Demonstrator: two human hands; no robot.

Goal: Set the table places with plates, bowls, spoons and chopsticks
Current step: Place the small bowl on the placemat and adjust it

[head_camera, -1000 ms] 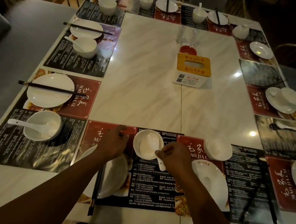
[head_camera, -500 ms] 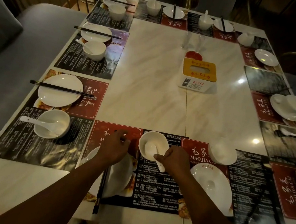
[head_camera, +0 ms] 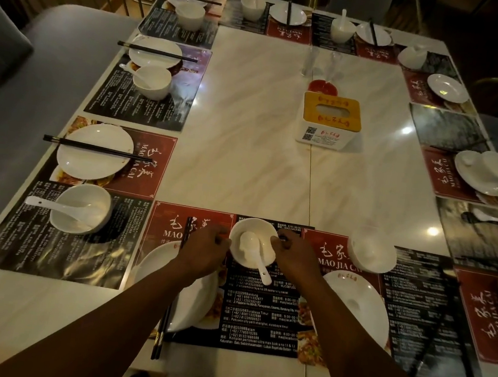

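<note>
Dim room, pale marble surface (head_camera: 247, 127) ringed with placemats.
Both hands' fingers curl at the bowl (head_camera: 261, 250) rim, actual grip unclear; left hand (head_camera: 205, 249), right hand (head_camera: 297, 258).

L hand (head_camera: 205, 246) moved off the plate (head_camera: 197, 299) & now sits at the bowl (head_camera: 253, 241) rim. R hand (head_camera: 294, 253) let go of the spoon (head_camera: 255, 254), now at the bowl's other side.

You've got glossy white ceramic-looking bowl (head_camera: 253, 240) w/ spoon (head_camera: 254, 251), polished marble-look table (head_camera: 257, 122), shiny printed paper mats (head_camera: 259, 317), matt black chopsticks (head_camera: 165, 317).
</note>
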